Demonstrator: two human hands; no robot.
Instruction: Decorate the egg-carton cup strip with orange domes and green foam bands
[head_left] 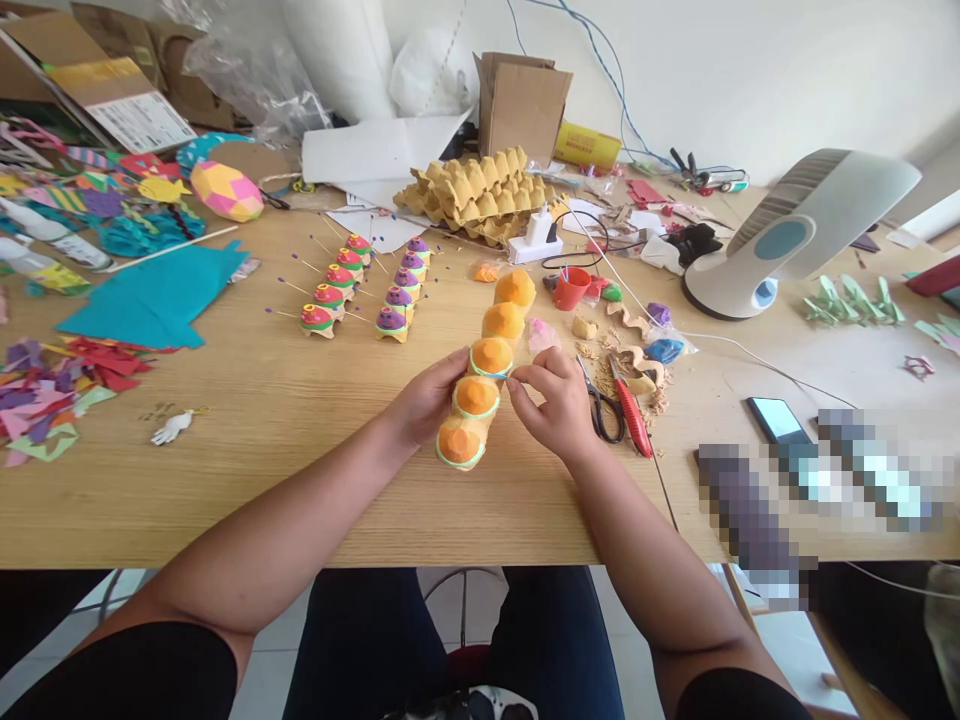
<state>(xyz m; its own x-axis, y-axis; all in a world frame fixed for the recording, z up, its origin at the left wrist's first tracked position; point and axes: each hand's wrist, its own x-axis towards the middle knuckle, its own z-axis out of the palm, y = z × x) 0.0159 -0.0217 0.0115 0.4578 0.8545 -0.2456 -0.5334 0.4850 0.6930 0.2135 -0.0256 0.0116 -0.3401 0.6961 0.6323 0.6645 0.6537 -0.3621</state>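
My left hand [429, 402] is closed on the left side of an egg carton strip [493, 355], held at a slant above the table. Orange covers the tops of its bumps, and light green bands edge the nearer ones. My right hand [553, 402] pinches a thin blue stick [495, 376], whose tip lies against the lower edge of the middle bump. Beyond the hands stand two finished-looking carton strips, one red and green [337, 285], one purple and green [405, 290], both with pins sticking out. Scissors [604, 410] and a red utility knife [632, 408] lie beside my right hand.
Stacked egg cartons [480, 195], a white power strip [535, 245] and a red cup [572, 288] stand behind the strip. Paper scraps [45, 400] and teal felt [161, 295] cover the left side. A white lamp-like device [780, 235] and phones [784, 425] occupy the right.
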